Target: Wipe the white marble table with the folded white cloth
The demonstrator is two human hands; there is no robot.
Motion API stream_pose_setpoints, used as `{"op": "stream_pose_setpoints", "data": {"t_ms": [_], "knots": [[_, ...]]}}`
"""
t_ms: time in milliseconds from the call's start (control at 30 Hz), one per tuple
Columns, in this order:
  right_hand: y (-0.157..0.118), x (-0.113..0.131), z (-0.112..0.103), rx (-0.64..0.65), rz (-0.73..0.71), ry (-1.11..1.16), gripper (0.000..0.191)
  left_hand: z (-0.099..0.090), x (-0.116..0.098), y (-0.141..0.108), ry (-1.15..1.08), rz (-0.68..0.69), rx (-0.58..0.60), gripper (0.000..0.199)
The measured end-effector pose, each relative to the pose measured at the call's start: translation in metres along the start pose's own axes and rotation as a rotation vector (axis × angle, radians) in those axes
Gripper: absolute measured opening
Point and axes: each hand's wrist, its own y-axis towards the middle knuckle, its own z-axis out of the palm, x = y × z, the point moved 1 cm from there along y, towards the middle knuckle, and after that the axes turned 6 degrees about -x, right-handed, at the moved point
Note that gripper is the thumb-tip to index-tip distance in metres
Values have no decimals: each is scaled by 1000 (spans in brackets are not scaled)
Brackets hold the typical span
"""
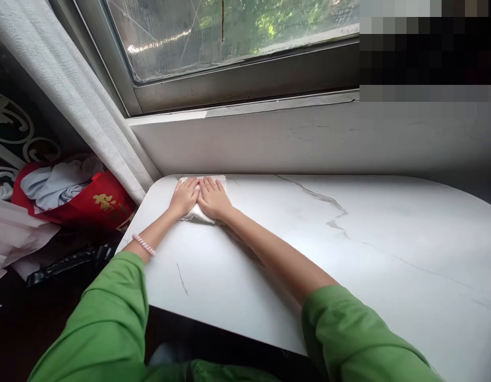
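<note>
My left hand (184, 197) lies flat, fingers stretched out, on a white cloth (199, 215). Right beside it, my right hand (214, 198) presses on the same cloth with its palm down and fingers extended. The fingertips of both hands point toward the wall. Under them, the folded cloth rests on a white marble-patterned table (388, 223), at its far left corner. Part of the cloth is hidden beneath my palms.
A window (245, 37) rises above the wall behind the table. A pale curtain (74, 79) hangs at the left. Below it stands a red bag (105, 193) holding light clothes (56, 185). A black plastic bag (70, 265) lies nearby.
</note>
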Motion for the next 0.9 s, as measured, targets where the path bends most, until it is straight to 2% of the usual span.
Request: {"op": "stream_pose_setpoints", "data": {"t_ms": [100,200,333,500,600,700,900], "knots": [[27,-18,4,-48,19,-26,61,9,6,33,-1,18,-3,41],[40,-27,7,-78,30,-30,60,16,10,49,9,31,0,40],[41,-29,9,-86,21,-24,59,18,12,53,6,41,-9,41],[28,-26,4,-98,25,-32,58,13,3,43,6,33,4,42],[9,-23,-2,-84,23,-49,58,8,-11,27,8,50,4,43],[-22,-20,-12,-92,0,-78,58,4,-31,2,3,61,-3,44],[-116,-13,-38,-96,-83,-147,59,-5,-88,-73,29,113,-25,47]]}}
